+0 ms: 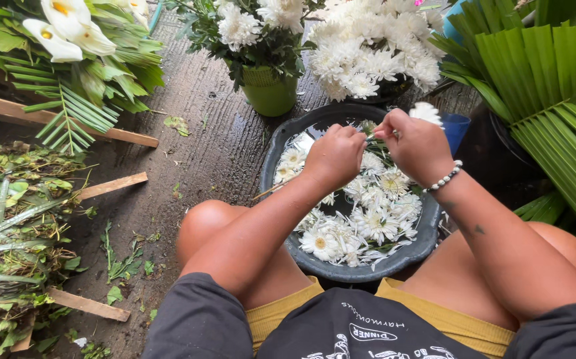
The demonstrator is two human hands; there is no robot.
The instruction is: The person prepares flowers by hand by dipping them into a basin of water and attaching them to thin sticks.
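Both your hands meet over the dark basin (275, 143). Right hand (416, 143) pinches a white chrysanthemum (425, 112), stem (376, 135) pointing left. Left hand (335, 154) closed on its end.

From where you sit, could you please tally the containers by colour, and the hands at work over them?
Dark grey basin of white flower heads: 1
Green pot of white blooms: 1
Blue container, partly hidden: 1
Hands, left hand and right hand, each with a closed grip on a thin stem above the basin: 2
Total: 5
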